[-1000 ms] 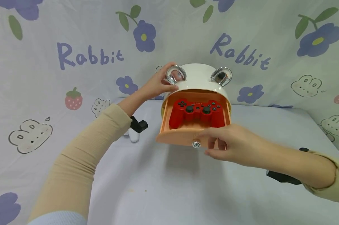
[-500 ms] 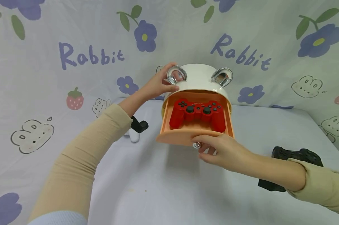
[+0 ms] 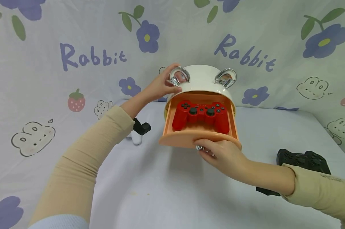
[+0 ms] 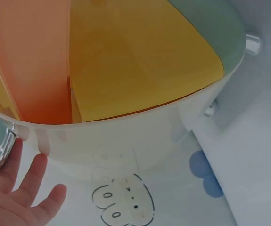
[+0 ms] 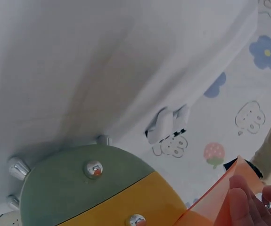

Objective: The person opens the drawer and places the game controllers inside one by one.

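A white rounded mini cabinet (image 3: 202, 76) with two chrome ears faces me, its orange top drawer (image 3: 175, 139) pulled out. A red game controller (image 3: 186, 116) lies inside that drawer. My left hand (image 3: 164, 83) rests on the cabinet around its left ear (image 3: 179, 76); in the left wrist view its fingers (image 4: 34, 174) reach out straight against the white shell. With thumb and fingers my right hand (image 3: 225, 156) pinches the drawer's silver knob (image 3: 199, 148), which they partly cover. Below, a yellow drawer (image 5: 154, 197) and a green drawer (image 5: 60, 183) are shut.
A black game controller (image 3: 304, 160) lies on the white cloth to the right, partly behind the right sleeve. On the left, a white controller (image 3: 136, 138) shows beneath the left arm. A rabbit-print cloth (image 3: 95, 28) hangs behind the cabinet.
My right hand has moved left along the drawer front and now grips the knob. More of the black controller shows beside the right arm. The left hand and drawer have stayed put.
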Demonstrator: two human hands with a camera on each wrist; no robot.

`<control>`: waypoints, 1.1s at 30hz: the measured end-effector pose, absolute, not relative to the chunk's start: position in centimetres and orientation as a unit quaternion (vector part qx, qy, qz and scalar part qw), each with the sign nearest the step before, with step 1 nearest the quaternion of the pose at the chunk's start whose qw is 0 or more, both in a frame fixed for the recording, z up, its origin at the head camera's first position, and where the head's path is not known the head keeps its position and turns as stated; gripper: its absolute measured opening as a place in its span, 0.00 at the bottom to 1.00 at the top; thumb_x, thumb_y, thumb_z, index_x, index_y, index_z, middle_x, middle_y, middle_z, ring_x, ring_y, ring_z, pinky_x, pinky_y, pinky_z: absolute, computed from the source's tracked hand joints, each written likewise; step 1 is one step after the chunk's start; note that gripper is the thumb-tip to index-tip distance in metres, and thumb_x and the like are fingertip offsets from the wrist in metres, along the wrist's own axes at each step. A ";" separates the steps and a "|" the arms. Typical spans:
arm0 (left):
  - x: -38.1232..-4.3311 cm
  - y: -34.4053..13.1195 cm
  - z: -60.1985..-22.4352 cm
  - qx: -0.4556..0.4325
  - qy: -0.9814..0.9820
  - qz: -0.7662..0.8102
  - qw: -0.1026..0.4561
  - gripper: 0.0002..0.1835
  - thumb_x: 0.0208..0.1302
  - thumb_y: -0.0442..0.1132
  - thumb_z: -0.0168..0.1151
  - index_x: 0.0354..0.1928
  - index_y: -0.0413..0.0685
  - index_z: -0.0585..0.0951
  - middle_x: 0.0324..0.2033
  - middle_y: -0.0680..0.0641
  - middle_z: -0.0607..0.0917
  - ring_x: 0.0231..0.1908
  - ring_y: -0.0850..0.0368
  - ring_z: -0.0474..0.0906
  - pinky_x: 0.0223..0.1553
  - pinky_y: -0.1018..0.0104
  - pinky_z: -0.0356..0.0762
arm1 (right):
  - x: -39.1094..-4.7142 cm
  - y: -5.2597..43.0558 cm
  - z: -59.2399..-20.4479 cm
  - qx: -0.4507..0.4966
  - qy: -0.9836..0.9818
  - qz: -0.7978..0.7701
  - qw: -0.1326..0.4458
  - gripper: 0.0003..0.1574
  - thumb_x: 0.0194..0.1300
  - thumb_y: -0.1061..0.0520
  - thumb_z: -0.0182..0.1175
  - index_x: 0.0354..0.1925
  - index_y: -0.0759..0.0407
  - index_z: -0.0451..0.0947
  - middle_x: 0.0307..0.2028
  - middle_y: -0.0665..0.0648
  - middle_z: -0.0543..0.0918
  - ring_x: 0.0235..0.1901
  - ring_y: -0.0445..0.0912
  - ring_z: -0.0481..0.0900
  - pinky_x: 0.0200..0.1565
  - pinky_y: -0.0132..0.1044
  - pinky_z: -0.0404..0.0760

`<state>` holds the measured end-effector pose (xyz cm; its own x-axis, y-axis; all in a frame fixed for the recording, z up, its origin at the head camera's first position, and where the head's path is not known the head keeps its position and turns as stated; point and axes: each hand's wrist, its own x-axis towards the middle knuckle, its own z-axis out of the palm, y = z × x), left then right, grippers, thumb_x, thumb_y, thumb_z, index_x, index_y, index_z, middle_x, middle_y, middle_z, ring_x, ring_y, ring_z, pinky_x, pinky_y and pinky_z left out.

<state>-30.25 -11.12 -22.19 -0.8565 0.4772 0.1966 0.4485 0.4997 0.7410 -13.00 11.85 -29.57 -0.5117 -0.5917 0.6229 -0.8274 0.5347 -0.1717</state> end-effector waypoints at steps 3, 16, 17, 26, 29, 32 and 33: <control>-30.3 -11.1 -22.3 0.269 0.864 0.425 0.017 0.43 0.56 0.39 0.65 0.69 0.58 0.51 0.61 0.44 0.65 0.49 0.43 0.75 0.51 0.53 0.74 | -13.4 11.8 -29.5 0.421 -0.838 0.230 0.261 0.19 0.44 0.65 0.70 0.39 0.58 0.79 0.23 0.47 0.82 0.20 0.36 0.77 0.27 0.25 0.77; -30.4 -11.3 -22.4 0.264 0.866 0.425 0.019 0.43 0.56 0.40 0.64 0.69 0.59 0.50 0.61 0.44 0.65 0.51 0.45 0.74 0.50 0.54 0.75 | -16.1 11.8 -27.9 0.379 -0.864 0.274 0.185 0.11 0.52 0.64 0.64 0.38 0.59 0.80 0.24 0.49 0.82 0.21 0.38 0.76 0.26 0.27 0.76; -30.4 -11.3 -22.4 0.264 0.865 0.427 0.020 0.43 0.56 0.40 0.64 0.69 0.59 0.50 0.61 0.44 0.65 0.51 0.45 0.74 0.50 0.54 0.75 | -16.3 11.8 -27.8 0.376 -0.865 0.277 0.184 0.11 0.52 0.64 0.64 0.38 0.59 0.81 0.24 0.49 0.82 0.22 0.38 0.76 0.26 0.27 0.76; -30.4 -11.2 -22.3 0.259 0.865 0.430 0.025 0.44 0.56 0.40 0.64 0.69 0.61 0.50 0.61 0.44 0.66 0.51 0.46 0.74 0.50 0.55 0.75 | -18.1 11.7 -26.9 0.343 -0.878 0.302 0.145 0.10 0.54 0.64 0.62 0.37 0.60 0.81 0.30 0.52 0.83 0.25 0.40 0.79 0.32 0.33 0.80; -30.3 -11.2 -22.3 0.258 0.866 0.428 0.024 0.44 0.56 0.41 0.64 0.69 0.61 0.49 0.61 0.45 0.66 0.51 0.46 0.74 0.50 0.55 0.75 | -18.7 11.7 -26.7 0.330 -0.882 0.309 0.130 0.09 0.54 0.63 0.60 0.36 0.59 0.82 0.31 0.52 0.83 0.25 0.40 0.78 0.33 0.33 0.80; -30.3 -11.2 -22.3 0.257 0.865 0.430 0.025 0.44 0.56 0.41 0.64 0.69 0.60 0.50 0.60 0.45 0.66 0.51 0.46 0.74 0.49 0.55 0.75 | -19.4 11.7 -26.5 0.317 -0.886 0.317 0.119 0.09 0.54 0.63 0.60 0.36 0.59 0.82 0.31 0.52 0.83 0.25 0.40 0.78 0.32 0.33 0.80; -30.3 -11.2 -22.3 0.256 0.865 0.430 0.026 0.44 0.56 0.41 0.64 0.69 0.60 0.49 0.60 0.45 0.66 0.51 0.46 0.74 0.50 0.55 0.75 | -19.6 11.7 -26.5 0.312 -0.888 0.318 0.115 0.09 0.54 0.63 0.60 0.36 0.59 0.82 0.31 0.52 0.83 0.25 0.40 0.78 0.32 0.33 0.79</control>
